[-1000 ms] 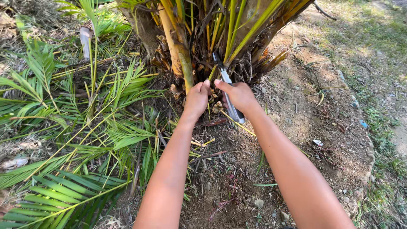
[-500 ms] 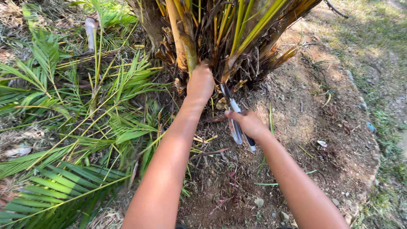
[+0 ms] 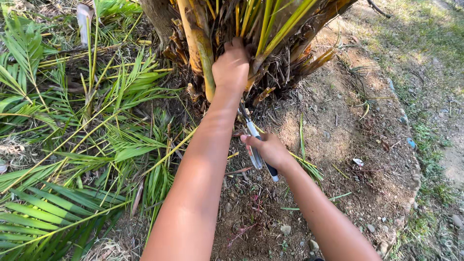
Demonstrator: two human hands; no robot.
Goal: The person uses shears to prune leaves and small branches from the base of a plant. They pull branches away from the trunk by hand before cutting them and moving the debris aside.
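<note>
Steel shears: my right hand has drawn back from the palm base and now sits low and near me, fingers wrapped around the pruning shears, blades pointing up toward the clump.
Left hand: my left hand has pushed up and forward, away from the right one; it is now closed around stalk stubs at the base of the palm clump, though I cannot tell exactly which stub it grips.
What the change means: a second ago both hands met at the stems with the blades in among them; now the blades are out of the stems and clear of them, so no cut is under way at this moment, as I judge it.
Beside the left hand: a thick yellow-green stalk stands just to its left, touching or nearly touching my knuckles.
Beyond the left arm: cut green fronds lie spread over the ground, well off to the left.
Under the right hand: bare brown soil with dry chips and small stones.
In the way: dry brown leaf bases crowd the clump just right of my left hand, and a tangle of fibres hides the stem bottoms.
</note>
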